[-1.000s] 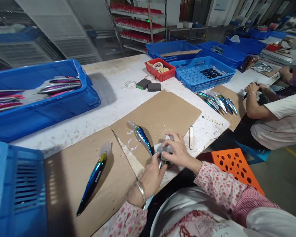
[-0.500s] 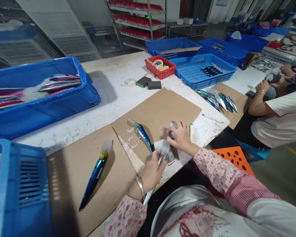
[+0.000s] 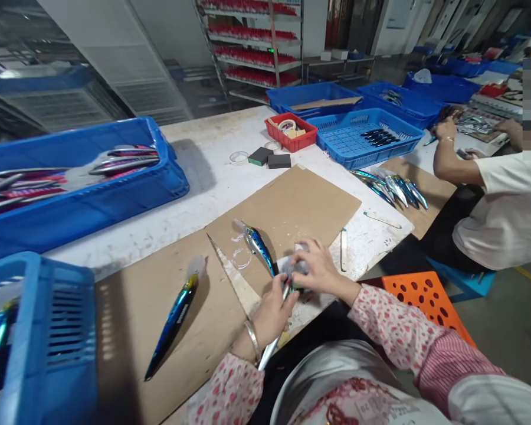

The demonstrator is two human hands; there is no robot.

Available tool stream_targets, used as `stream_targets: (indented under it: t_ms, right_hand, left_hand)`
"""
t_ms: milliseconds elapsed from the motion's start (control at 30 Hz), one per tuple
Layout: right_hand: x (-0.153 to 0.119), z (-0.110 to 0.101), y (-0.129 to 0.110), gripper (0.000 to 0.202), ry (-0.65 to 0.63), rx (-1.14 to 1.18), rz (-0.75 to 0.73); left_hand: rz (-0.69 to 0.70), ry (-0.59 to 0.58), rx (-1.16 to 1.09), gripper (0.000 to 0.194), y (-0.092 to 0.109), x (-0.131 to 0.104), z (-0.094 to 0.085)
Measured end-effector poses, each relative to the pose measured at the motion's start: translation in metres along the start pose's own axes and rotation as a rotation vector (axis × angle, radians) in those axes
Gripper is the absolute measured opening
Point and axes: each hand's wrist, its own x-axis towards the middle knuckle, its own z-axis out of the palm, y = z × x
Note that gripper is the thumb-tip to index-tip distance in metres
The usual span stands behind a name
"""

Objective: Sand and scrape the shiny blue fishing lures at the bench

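My left hand [image 3: 272, 313] is closed around a slender fishing lure [image 3: 269, 353], its silvery side up and its narrow end toward my body. My right hand [image 3: 321, 268] curls over a grey wad [image 3: 301, 252], perhaps a cloth or pad, which it presses at the lure's far end; the fingers hide most of that contact. Just beyond my left hand, a blue lure with a clear lip [image 3: 259, 245] rests on the cardboard [image 3: 301, 198]. Another blue-black lure [image 3: 172, 324] lies on the left-hand cardboard sheet [image 3: 128, 295].
At left stand a blue bin of pink and silver lures [image 3: 92, 209] and a light-blue basket [image 3: 66, 319]. Farther back are dark sanding blocks [image 3: 278, 161], a red tray [image 3: 298, 141] and a blue crate [image 3: 363, 156]. A co-worker [image 3: 495, 195] sits at right beside several lures [image 3: 400, 189].
My right hand has moved left and toward me, bringing the grey wad onto the lure's far end. My left hand keeps its hold. The co-worker's arm has reached farther forward.
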Motion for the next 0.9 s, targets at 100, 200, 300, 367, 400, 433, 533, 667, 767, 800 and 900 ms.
stream_targets:
  t_ms: [100, 200, 300, 367, 400, 433, 533, 667, 767, 800, 900]
  right_hand:
    - [0.011, -0.005, 0.020, 0.017, 0.149, -0.062, 0.181]
    - [0.017, -0.011, 0.048, 0.014, 0.260, 0.018, 0.245]
    - [0.009, -0.011, 0.068, 0.014, 0.280, 0.059, 0.268]
    - [0.001, -0.009, 0.073, 0.014, 0.288, 0.048, 0.269]
    - [-0.002, -0.007, 0.073, 0.014, 0.292, 0.042, 0.266]
    - [-0.004, -0.005, 0.073, 0.014, 0.292, 0.037, 0.263]
    - [-0.007, 0.000, 0.070, 0.015, 0.282, 0.032, 0.240]
    - [-0.008, 0.002, 0.067, 0.015, 0.286, 0.058, 0.219]
    - [-0.011, 0.003, 0.062, 0.014, 0.299, 0.085, 0.204]
    - [-0.012, 0.003, 0.060, 0.014, 0.302, 0.094, 0.197]
    - [-0.017, 0.002, 0.054, 0.016, 0.303, 0.121, 0.172]
  left_hand:
    - [0.009, 0.068, 0.069, 0.042, 0.000, -0.007, 0.001]
    - [0.059, 0.228, 0.184, 0.039, -0.011, -0.023, -0.016]
    - [-0.073, 0.453, 0.404, 0.041, -0.035, -0.043, -0.049]
    - [-0.264, 0.536, 0.589, 0.044, -0.055, -0.054, -0.072]
    - [-0.355, 0.564, 0.667, 0.045, -0.064, -0.057, -0.081]
    - [-0.419, 0.580, 0.735, 0.045, -0.073, -0.059, -0.088]
    - [-0.460, 0.644, 0.928, 0.044, -0.088, -0.056, -0.094]
    - [-0.326, 0.804, 1.034, 0.046, -0.074, -0.034, -0.083]
    - [-0.097, 0.770, 0.851, 0.049, -0.050, 0.001, -0.074]
    - [-0.048, 0.741, 0.743, 0.049, -0.042, 0.016, -0.072]
    - [-0.063, 0.715, 0.479, 0.054, -0.026, 0.062, -0.070]
